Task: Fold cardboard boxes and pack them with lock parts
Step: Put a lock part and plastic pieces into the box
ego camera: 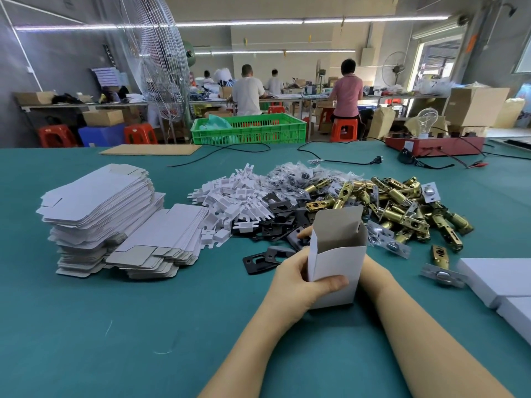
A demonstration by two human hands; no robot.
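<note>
A white cardboard box (336,262) stands upright on the green table (115,326), its top open and its lid flap raised. My left hand (296,280) grips its left side, thumb across the front face. My right hand (372,268) reaches behind the box's right side, with its fingers hidden. Beyond the box lie piles of lock parts: brass latches (402,208), black strike plates (275,225), white plastic pieces (230,202) and small bagged parts (301,176). A stack of flat box blanks (100,214) sits to the left.
White boxes (502,280) lie at the right edge. A loose latch (441,265) lies between them and my right arm. Black cables (330,159), a red device (434,145) and a flat cardboard sheet (149,149) are at the far edge. People work at benches beyond.
</note>
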